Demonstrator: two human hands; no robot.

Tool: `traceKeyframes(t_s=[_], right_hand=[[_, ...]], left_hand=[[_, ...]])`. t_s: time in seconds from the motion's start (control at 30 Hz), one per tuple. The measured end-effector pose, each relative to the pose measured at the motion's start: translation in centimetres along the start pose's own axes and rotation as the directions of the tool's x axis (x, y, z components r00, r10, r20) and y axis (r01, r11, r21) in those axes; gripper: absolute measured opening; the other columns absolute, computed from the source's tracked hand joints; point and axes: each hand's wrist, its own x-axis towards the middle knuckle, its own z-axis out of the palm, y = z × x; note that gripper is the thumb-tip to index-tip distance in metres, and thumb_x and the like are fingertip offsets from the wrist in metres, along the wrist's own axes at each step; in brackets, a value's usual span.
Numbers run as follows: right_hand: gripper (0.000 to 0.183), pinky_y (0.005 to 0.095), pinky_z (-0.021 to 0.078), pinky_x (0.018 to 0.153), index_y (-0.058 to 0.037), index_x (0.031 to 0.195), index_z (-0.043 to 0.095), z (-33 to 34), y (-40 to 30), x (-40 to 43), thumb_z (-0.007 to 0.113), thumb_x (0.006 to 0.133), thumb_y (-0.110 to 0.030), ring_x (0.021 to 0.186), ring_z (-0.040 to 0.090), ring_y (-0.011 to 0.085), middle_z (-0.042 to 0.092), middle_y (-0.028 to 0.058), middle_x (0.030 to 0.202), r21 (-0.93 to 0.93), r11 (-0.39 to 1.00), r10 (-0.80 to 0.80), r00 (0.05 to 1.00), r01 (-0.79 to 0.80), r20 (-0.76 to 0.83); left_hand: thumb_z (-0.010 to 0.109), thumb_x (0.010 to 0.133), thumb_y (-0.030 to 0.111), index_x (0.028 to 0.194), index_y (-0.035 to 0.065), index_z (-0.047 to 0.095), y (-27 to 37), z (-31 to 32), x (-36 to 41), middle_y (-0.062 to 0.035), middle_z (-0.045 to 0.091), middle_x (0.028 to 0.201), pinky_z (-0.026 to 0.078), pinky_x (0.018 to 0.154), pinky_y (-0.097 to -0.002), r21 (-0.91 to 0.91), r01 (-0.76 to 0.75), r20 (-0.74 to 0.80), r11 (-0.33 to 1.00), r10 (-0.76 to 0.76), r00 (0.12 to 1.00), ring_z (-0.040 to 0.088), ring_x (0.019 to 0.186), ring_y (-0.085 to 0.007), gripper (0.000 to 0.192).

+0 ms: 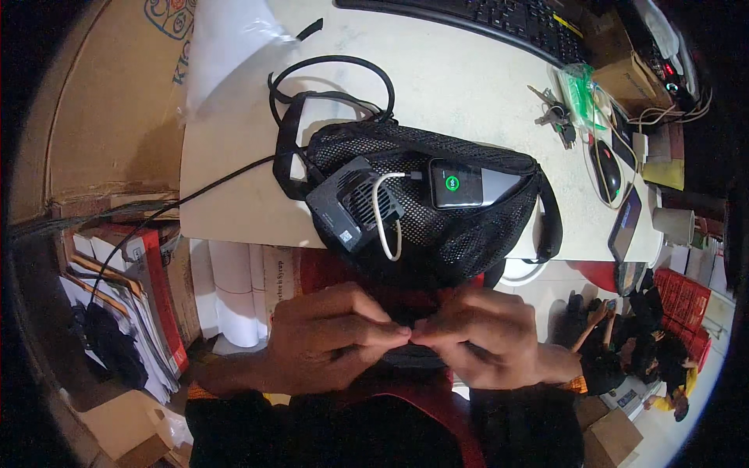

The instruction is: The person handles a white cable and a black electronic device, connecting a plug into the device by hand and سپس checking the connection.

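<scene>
Below the desk's front edge, my left hand (330, 339) and my right hand (485, 336) meet at the fingertips. Thumb and fingers are pinched together on each, and I see nothing between them. Just beyond them a black mesh bag (491, 234) lies over the edge of the white desk (234, 193). A dark grey box-shaped device with a vent grille (330, 205) rests on the bag's left part. From it a short white cable (378, 219) loops to a power bank (453, 196) with a lit green ring, tucked at the mesh.
A black cable (228, 184) runs left over the desk. Keys (555, 117), a computer mouse (605, 169), a phone (625, 225) and a keyboard (497, 20) are on the desk. Cardboard boxes (117, 117) and papers (129, 327) stand left. People (632, 351) are at lower right.
</scene>
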Motion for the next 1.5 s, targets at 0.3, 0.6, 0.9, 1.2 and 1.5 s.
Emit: traceKeyframes(t_s=[0.3,0.6,0.9,1.2,1.5], right_hand=[[0.04,0.0324,0.0513,0.055,0.0062,0.104,0.065,0.8,-1.1,0.7,0.067,0.064,0.002,0.067,0.061,0.0217,0.058,0.0123,0.083,-0.485,0.874,-0.007,0.997,0.043,0.077],[0.013,0.0286,0.0527,0.062,0.0024,0.105,0.062,0.8,2.7,1.1,0.053,0.096,-0.002,0.069,0.065,0.0165,0.063,0.012,0.081,0.157,0.891,0.435,0.9,-0.427,-0.017],[0.026,0.024,0.0361,0.054,-0.0005,0.104,0.061,1.3,4.4,1.8,0.05,0.102,-0.024,0.058,0.045,0.0067,0.051,0.0009,0.069,0.114,0.832,0.551,0.833,-0.543,-0.052],[0.024,0.022,0.0334,0.051,-0.0009,0.097,0.063,1.9,3.2,4.3,0.053,0.101,-0.022,0.058,0.041,0.0025,0.049,-0.0038,0.064,0.336,0.663,0.668,0.731,-0.669,0.136],[0.019,0.0247,0.0395,0.06,-0.0013,0.092,0.064,2.1,2.3,4.9,0.051,0.1,-0.014,0.068,0.046,0.0043,0.057,0.0002,0.072,0.305,0.699,0.638,0.757,-0.647,0.143]], left_hand=[[0.074,0.078,0.001,0.102,0.0033,0.069,-1.4,0.4,-0.1,-0.0083,0.065,0.075,0.05,0.055,-0.0261,-0.044,0.04,-0.114,0.998,-0.045,0.993,0.064,0.061,-0.017,0.025],[0.091,0.06,0.023,0.14,0.0034,0.039,-6.6,-0.6,1.1,-0.0192,0.042,0.128,0.038,0.097,-0.046,0.607,0.238,-0.343,0.759,-0.02,0.939,0.045,0.117,-0.0344,0.097],[0.088,0.059,0.017,0.14,0.0009,0.037,-8.1,0.0,1.4,-0.0194,0.043,0.129,0.036,0.099,-0.0484,0.503,0.22,-0.368,0.836,-0.023,0.929,0.043,0.118,-0.0374,0.097],[0.086,0.058,0.012,0.139,0.0022,0.039,-6.5,-1.1,0.9,-0.0186,0.046,0.128,0.036,0.098,-0.0475,0.479,0.133,-0.375,0.867,0.065,0.925,0.045,0.115,-0.036,0.094],[0.088,0.053,0.014,0.136,0.0001,0.042,-6.0,-1.7,0.4,-0.0197,0.045,0.127,0.039,0.101,-0.0449,0.49,0.113,-0.396,0.864,0.105,0.912,0.047,0.118,-0.0358,0.096]])
